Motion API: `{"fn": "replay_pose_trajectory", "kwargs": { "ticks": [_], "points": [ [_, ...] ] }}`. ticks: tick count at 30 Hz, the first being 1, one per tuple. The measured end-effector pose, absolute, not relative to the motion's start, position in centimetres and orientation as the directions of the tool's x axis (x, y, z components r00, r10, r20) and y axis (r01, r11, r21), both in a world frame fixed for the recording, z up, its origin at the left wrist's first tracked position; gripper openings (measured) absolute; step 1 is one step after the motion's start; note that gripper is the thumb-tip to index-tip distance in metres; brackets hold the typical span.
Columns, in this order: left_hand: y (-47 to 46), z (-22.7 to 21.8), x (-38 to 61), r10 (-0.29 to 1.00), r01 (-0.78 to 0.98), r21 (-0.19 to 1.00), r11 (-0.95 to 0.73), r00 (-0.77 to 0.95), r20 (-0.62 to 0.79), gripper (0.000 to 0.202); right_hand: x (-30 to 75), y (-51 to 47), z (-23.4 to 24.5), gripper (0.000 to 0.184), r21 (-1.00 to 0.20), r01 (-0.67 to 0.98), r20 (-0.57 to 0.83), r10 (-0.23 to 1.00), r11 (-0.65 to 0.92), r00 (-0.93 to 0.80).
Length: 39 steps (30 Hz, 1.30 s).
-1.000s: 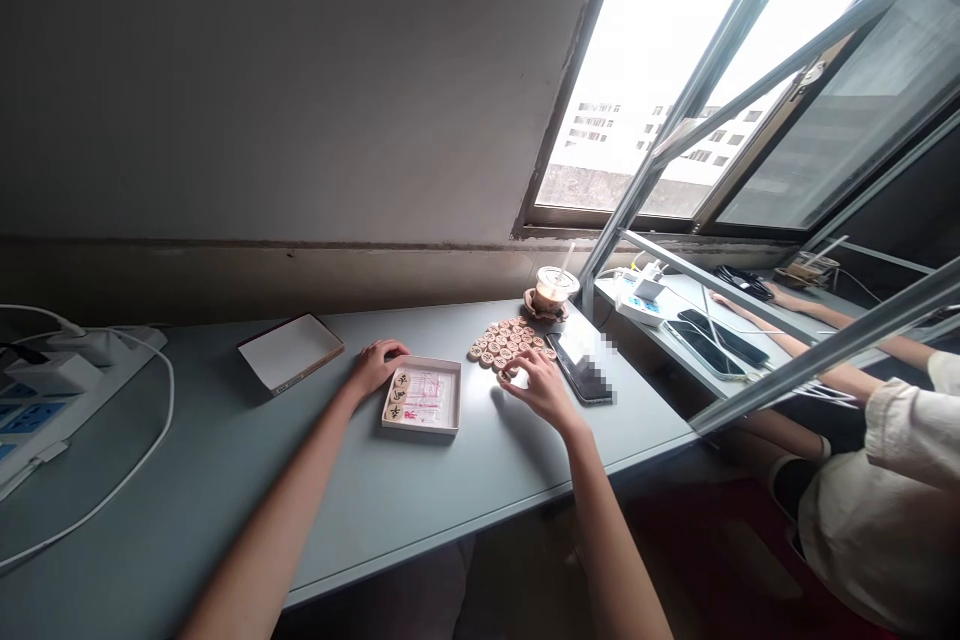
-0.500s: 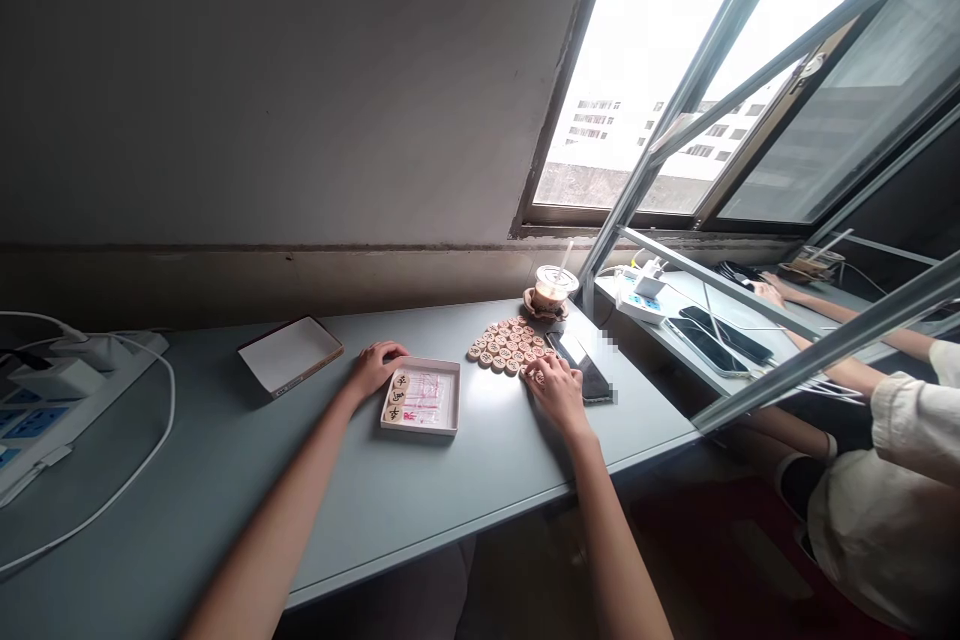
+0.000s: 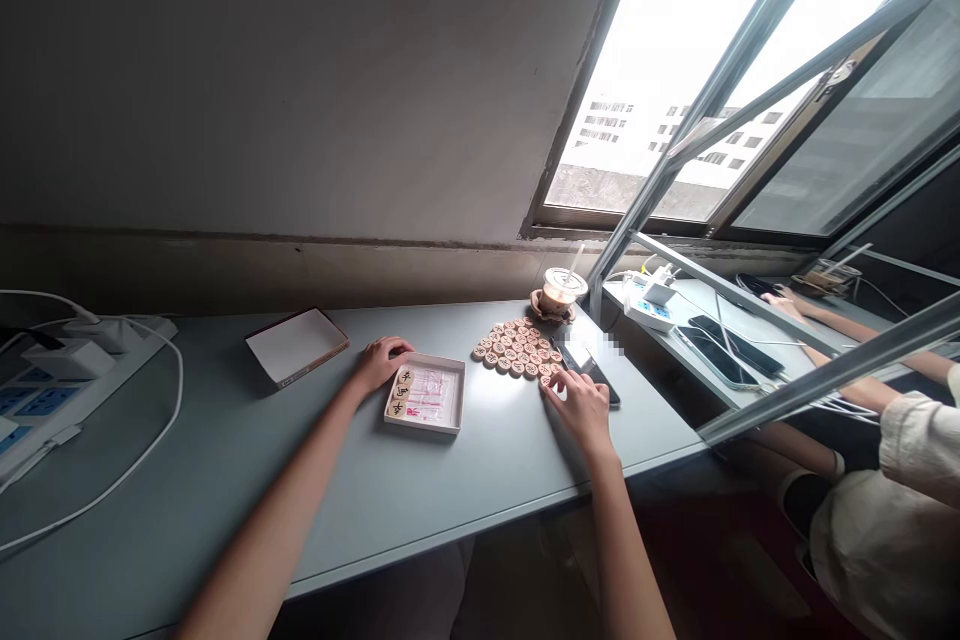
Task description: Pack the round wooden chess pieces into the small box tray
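Observation:
A shallow white box (image 3: 424, 428) stands on the desk, with several Chinese chess pieces (image 3: 403, 390) in a column along its left side and a clear plastic sheet with pink print beside them. My left hand (image 3: 381, 367) is curled against the box's back left corner, holding it by the edge. To the right, many round wooden Chinese chess pieces (image 3: 514, 348) lie packed flat in a cluster. At the cluster's front right corner, my right hand (image 3: 583, 407) pinches one piece (image 3: 546, 383), partly hidden by the fingertips.
An open box lid (image 3: 298, 345) lies at the back left. Behind the cluster stands an iced drink cup (image 3: 562, 288); a phone (image 3: 604, 382) lies beside my right hand. A power strip (image 3: 52, 400) with cables is far left. Metal bars (image 3: 645, 190) and another person's arms (image 3: 847, 375) are right.
My right hand has shifted slightly right and toward me, along the cluster's front edge. The left hand stays at the box. The whole view has turned a little.

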<state>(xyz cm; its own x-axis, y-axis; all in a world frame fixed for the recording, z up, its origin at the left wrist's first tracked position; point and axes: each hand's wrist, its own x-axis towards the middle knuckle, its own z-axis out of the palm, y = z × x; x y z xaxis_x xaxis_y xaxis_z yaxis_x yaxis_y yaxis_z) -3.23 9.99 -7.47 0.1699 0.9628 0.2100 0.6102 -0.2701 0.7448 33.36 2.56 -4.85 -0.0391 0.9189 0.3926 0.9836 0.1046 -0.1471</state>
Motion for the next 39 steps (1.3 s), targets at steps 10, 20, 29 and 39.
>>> {"fn": "replay_pose_trajectory", "kwargs": {
  "ticks": [10, 20, 29, 39],
  "points": [
    [9.8, -7.4, -3.2, 0.964, 0.611, 0.745, -0.267, 0.159, 0.215, 0.023, 33.6, 3.0, -5.3, 0.027, -0.192, 0.971, 0.390, 0.919, 0.140, -0.055],
    [9.7, -7.0, -3.1, 0.966, 0.625, 0.736, -0.259, 0.157, 0.207, 0.023, 34.0, 3.1, -6.0, 0.035, -0.129, 0.987, 0.417, 0.908, 0.092, -0.030],
    [9.8, -7.2, -3.1, 0.966, 0.616, 0.744, -0.259, 0.159, 0.204, 0.023, 34.1, 3.6, -6.4, 0.034, -0.054, 0.999, 0.429, 0.903, 0.004, 0.019],
    [10.1, -7.8, -3.3, 0.959, 0.611, 0.740, -0.281, 0.159, 0.233, 0.022, 32.3, 3.3, -4.8, 0.026, -0.089, 0.996, 0.439, 0.898, 0.012, 0.029]
  ]
}}
